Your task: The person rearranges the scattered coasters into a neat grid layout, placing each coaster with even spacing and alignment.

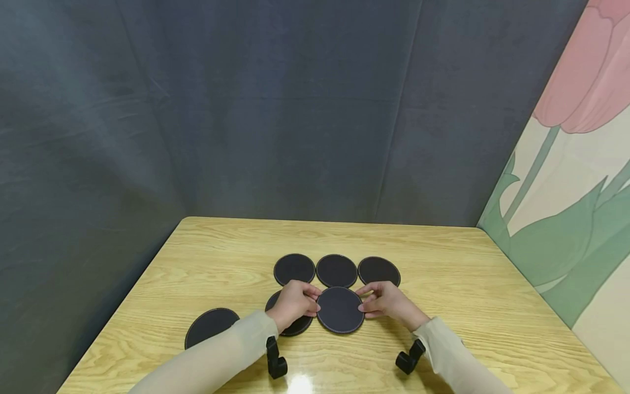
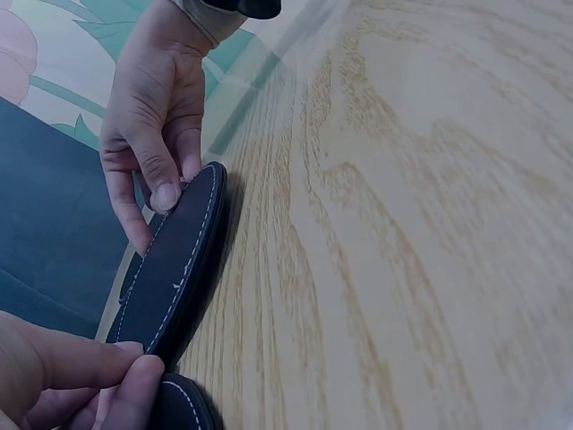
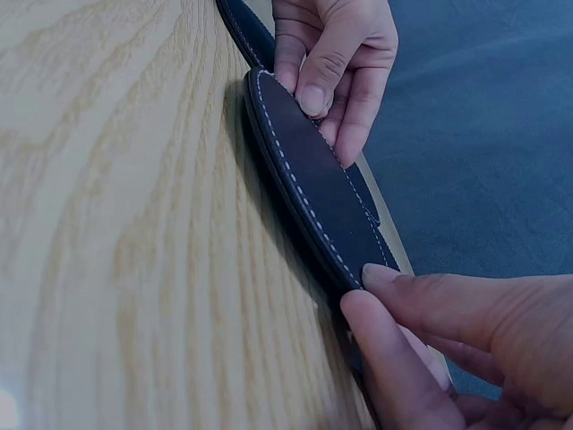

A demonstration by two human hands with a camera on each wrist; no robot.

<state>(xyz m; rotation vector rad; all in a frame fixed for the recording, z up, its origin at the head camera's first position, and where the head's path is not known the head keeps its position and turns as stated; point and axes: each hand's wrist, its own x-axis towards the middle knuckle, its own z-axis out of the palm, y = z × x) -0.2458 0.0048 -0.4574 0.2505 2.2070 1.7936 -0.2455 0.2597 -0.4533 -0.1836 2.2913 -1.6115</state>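
Between the two hands is a round black coaster (image 1: 340, 310) with pale stitching round its rim. My left hand (image 1: 295, 304) pinches its left edge between thumb and fingers, and my right hand (image 1: 386, 302) pinches the right edge. Seen from the left wrist, the coaster (image 2: 183, 246) is just above the wood, close to another coaster (image 2: 179, 408). Under my left hand lies a further black coaster (image 1: 298, 326), partly hidden by the hand. In the right wrist view both hands hold the coaster (image 3: 300, 170) at opposite sides.
Behind the hands three black coasters, left (image 1: 294, 268), middle (image 1: 337, 270) and right (image 1: 378, 270), lie in a row. Another coaster (image 1: 210, 324) lies at the left, partly behind the left sleeve. The wooden table (image 1: 443, 257) meets a dark curtain (image 1: 295, 109) and a flower-painted panel (image 1: 566, 219).
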